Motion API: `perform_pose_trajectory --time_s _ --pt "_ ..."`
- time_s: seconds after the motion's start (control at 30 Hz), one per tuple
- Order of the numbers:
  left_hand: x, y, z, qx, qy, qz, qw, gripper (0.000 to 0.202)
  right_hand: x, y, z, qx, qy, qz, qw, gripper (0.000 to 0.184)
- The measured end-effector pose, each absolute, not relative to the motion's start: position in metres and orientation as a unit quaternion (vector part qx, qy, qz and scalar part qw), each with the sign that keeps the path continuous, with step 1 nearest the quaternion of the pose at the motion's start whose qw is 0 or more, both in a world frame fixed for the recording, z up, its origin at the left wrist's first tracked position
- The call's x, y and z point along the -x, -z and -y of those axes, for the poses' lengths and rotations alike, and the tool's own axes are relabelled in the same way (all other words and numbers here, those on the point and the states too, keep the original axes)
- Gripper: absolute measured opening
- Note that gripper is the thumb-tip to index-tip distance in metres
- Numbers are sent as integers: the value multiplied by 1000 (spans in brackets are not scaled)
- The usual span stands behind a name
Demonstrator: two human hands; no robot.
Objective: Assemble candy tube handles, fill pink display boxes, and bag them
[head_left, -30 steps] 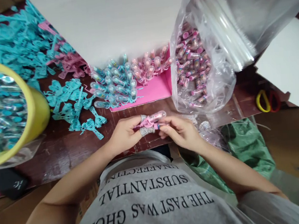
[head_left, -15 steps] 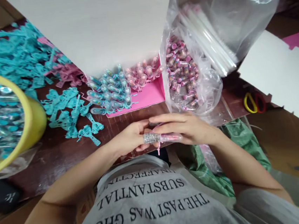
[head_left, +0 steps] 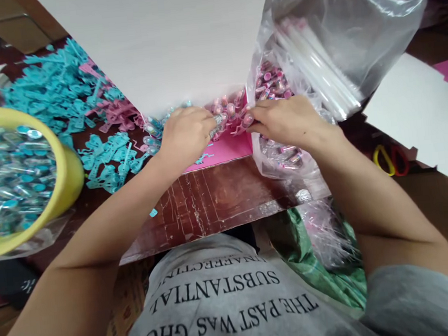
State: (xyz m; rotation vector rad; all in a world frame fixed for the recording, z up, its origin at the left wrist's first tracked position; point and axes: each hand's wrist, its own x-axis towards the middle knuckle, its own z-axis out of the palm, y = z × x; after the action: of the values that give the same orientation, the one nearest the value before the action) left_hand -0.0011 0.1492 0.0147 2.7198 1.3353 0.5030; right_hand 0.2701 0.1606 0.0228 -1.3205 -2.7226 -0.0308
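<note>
My right hand (head_left: pixel 286 122) pinches a small clear-domed pink tube (head_left: pixel 248 119) at the right end of the pink box (head_left: pixel 232 146). Over the box's middle, my left hand (head_left: pixel 189 132) curls downward, a broad patterned ring on one finger. Its fingertips are hidden among the tubes, so what they grip does not show. Pink-filled tubes (head_left: pixel 225 104) stand in rows between the hands. Blue-filled tubes (head_left: pixel 151 132) stand at the box's left, partly covered by my left hand. The tall white lid (head_left: pixel 164 41) rises behind them.
A yellow bucket (head_left: pixel 63 162) of blue-capped tubes stands left. Behind it are turquoise plastic pieces (head_left: pixel 54 94) and pink pieces (head_left: pixel 118 114). A clear bag (head_left: pixel 268 158) of pink-capped tubes lies right, beside long clear sleeves (head_left: pixel 317 69). Scissors (head_left: pixel 392 160) lie farther right.
Both hands have moved forward from near the table edge to the box, carrying the pink tube. They are now apart, with the left over the blue tubes and the right at the pink ones.
</note>
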Motion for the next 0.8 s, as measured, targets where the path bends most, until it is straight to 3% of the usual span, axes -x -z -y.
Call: perform_pose_trajectory --time_s 0.13,0.37,0.5,0.63,0.8 --pt "6 -16 -144 -870 -187 -454 43 24 -262 -25 -160 441 25 896 52 33" --pt "-21 -29 -141 -867 -213 -443 85 28 -255 -10 -149 498 -6 851 164 33" --pt "-45 -23 -148 -864 -225 -433 123 26 -253 -3 -154 509 -49 846 152 36" --pt "-48 -15 -153 -863 -238 -439 82 24 -256 -9 -162 490 -56 863 111 31" --pt "-34 -21 -138 -856 -260 -443 63 23 -299 -8 -149 505 -64 842 178 42"
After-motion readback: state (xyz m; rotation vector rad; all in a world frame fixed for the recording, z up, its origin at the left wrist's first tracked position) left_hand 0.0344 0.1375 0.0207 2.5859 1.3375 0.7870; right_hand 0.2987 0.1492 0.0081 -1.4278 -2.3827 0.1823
